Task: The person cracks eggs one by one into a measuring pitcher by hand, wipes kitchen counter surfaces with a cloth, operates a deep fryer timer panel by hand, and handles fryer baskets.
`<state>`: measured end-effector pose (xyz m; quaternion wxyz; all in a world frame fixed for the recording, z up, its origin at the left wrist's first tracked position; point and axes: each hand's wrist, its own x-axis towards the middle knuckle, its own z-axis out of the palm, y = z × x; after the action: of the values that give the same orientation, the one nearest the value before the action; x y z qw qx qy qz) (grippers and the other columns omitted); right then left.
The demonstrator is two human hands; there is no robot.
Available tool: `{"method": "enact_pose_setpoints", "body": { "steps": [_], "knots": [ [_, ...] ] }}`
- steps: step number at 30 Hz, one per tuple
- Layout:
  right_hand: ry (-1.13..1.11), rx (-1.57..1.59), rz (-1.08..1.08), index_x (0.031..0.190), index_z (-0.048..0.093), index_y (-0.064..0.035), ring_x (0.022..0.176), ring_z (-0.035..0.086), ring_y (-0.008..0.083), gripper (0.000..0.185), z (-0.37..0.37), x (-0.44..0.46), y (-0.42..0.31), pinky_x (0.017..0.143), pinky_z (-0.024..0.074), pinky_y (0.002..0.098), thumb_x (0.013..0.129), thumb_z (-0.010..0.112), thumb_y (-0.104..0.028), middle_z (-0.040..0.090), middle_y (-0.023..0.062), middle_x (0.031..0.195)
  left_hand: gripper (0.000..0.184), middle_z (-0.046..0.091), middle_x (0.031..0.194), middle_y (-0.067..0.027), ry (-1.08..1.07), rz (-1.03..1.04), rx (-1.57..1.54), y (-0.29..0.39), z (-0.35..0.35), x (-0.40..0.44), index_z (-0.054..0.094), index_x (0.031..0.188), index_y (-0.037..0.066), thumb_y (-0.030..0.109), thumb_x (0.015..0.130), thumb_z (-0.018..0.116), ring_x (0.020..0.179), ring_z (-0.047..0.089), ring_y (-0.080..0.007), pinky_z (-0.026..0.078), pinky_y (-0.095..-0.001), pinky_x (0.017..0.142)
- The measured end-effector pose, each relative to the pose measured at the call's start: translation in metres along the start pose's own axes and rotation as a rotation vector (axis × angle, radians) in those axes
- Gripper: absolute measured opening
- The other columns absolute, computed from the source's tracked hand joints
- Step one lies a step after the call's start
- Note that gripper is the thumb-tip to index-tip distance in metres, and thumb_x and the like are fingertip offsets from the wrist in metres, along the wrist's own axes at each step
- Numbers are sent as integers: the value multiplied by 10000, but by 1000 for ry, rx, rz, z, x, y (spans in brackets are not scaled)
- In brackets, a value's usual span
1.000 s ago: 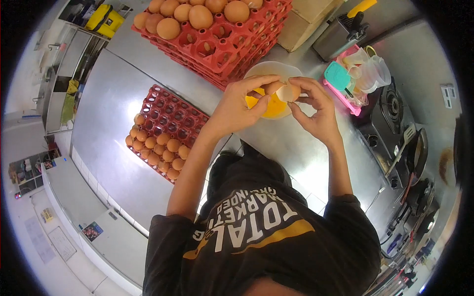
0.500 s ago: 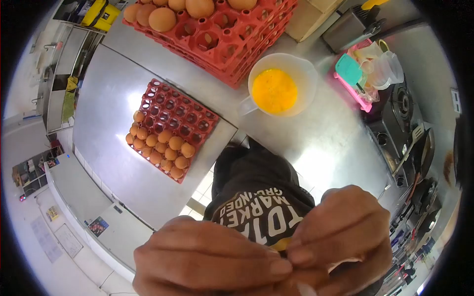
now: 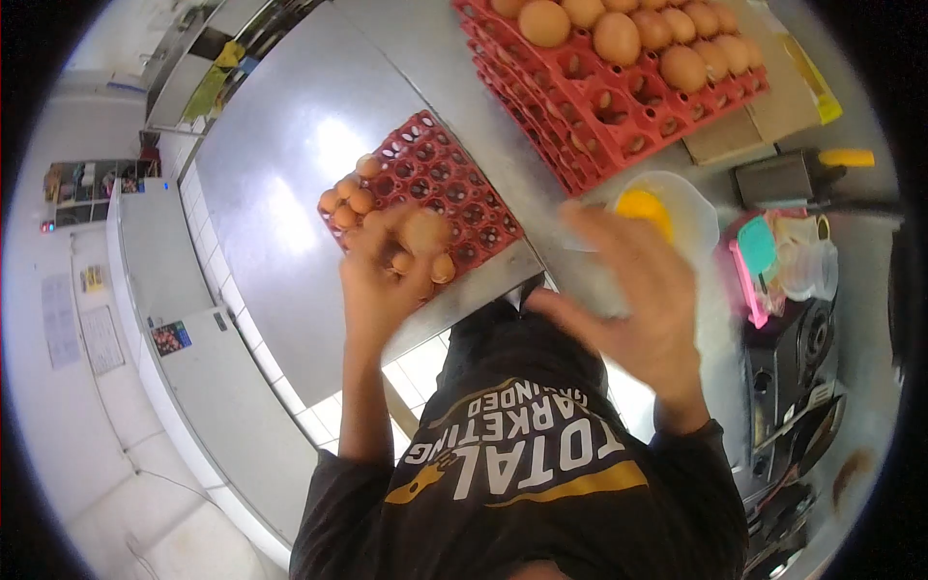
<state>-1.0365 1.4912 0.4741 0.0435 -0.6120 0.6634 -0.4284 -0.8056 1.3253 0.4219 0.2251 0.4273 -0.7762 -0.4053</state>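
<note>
My left hand (image 3: 379, 275), slightly blurred, grips a brown egg (image 3: 425, 232) raised over the red egg tray (image 3: 471, 205). Brown eggs (image 3: 345, 201) fill part of that tray's left and near side; my hand hides some of them. To the right, my right hand (image 3: 638, 290) is open, with thumb and fingers spread and nothing in it. It hovers in front of a translucent white jug (image 3: 698, 208) and covers part of it. Yellow liquid egg (image 3: 643, 205) shows inside the jug.
A tall stack of red egg trays (image 3: 541, 116) loaded with eggs stands at the back, beside a cardboard box (image 3: 735, 135). A pink basket (image 3: 749, 280) of plastic containers and a stove (image 3: 817, 333) are at the right. The steel table (image 3: 261, 193) extends left.
My hands were together close to the camera; now they are apart over the table. My left hand has taken hold of an egg, and my right hand has opened near the jug. The view has shifted.
</note>
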Motion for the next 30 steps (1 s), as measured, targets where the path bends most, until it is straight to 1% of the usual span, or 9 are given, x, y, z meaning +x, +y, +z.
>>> {"method": "enact_pose_setpoints", "body": {
  "steps": [1, 4, 12, 17, 19, 22, 26, 28, 30],
  "knots": [
    [59, -100, 24, 1267, 743, -48, 1062, 722, 332, 492, -5, 6, 11, 909, 586, 420, 823, 902, -184, 762, 143, 1158, 453, 746, 1246, -194, 82, -118, 182, -21, -4, 14, 717, 1289, 13, 118, 862, 825, 1083, 754, -332, 612, -429, 868],
    [206, -305, 124, 1240, 756, -69, 1039, 731, 340, 376, -27, 39, 34, 908, 583, 406, 881, 851, -124, 763, 133, 1148, 411, 746, 1196, -207, 244, 36, 325, -108, -6, 44, 732, 1246, 19, 140, 864, 825, 1072, 721, -395, 585, -469, 913],
    [182, -429, 41, 1194, 751, -54, 1003, 731, 352, 287, -40, 111, 75, 846, 577, 434, 934, 791, -170, 757, 145, 1130, 305, 744, 1017, -167, 154, 255, 600, -153, 9, 66, 768, 1140, 42, 153, 856, 765, 1028, 676, -396, 507, -505, 937],
    [135, -486, -122, 1158, 751, -57, 977, 731, 354, 331, -18, 153, 81, 781, 578, 467, 906, 811, -262, 752, 154, 1023, 266, 731, 983, -172, 281, 293, 537, -142, 10, 63, 771, 1136, 51, 148, 891, 730, 988, 678, -396, 512, -503, 888],
    [16, -554, -225, 1245, 719, -49, 891, 735, 299, 420, -3, 171, 92, 758, 579, 441, 894, 843, -244, 745, 110, 1062, 257, 730, 984, -177, 300, 250, 501, -129, 10, 52, 767, 1140, 50, 130, 901, 718, 978, 680, -395, 514, -498, 871],
    [-235, -757, -23, 1261, 706, -55, 919, 732, 310, 451, 13, 187, 85, 759, 577, 459, 884, 843, -261, 741, 115, 1073, 234, 726, 983, -181, 342, 209, 364, -98, 20, 28, 745, 1148, 41, 86, 921, 709, 957, 680, -397, 529, -499, 843],
    [-210, -685, 17, 1265, 705, -53, 944, 722, 332, 485, 9, 182, 61, 766, 574, 475, 869, 854, -289, 729, 151, 1066, 294, 731, 996, -162, 214, 293, 226, -81, 56, 1, 734, 1169, 36, 58, 876, 754, 955, 688, -379, 543, -493, 843],
    [24, -583, -71, 1298, 694, -48, 1033, 740, 276, 446, -2, 159, 49, 812, 595, 422, 917, 834, -233, 738, 143, 1130, 312, 733, 1011, -156, 188, 348, 246, -61, 73, -9, 732, 1174, 35, 53, 864, 761, 959, 692, -372, 547, -481, 845],
    [46, -363, -64, 1326, 676, -30, 1090, 733, 247, 428, -24, 122, 59, 859, 602, 391, 947, 813, -175, 731, 136, 1191, 331, 731, 1052, -145, 41, 410, 186, -46, 91, -18, 730, 1181, 34, 52, 853, 766, 986, 697, -356, 554, -455, 857]
  ]
}}
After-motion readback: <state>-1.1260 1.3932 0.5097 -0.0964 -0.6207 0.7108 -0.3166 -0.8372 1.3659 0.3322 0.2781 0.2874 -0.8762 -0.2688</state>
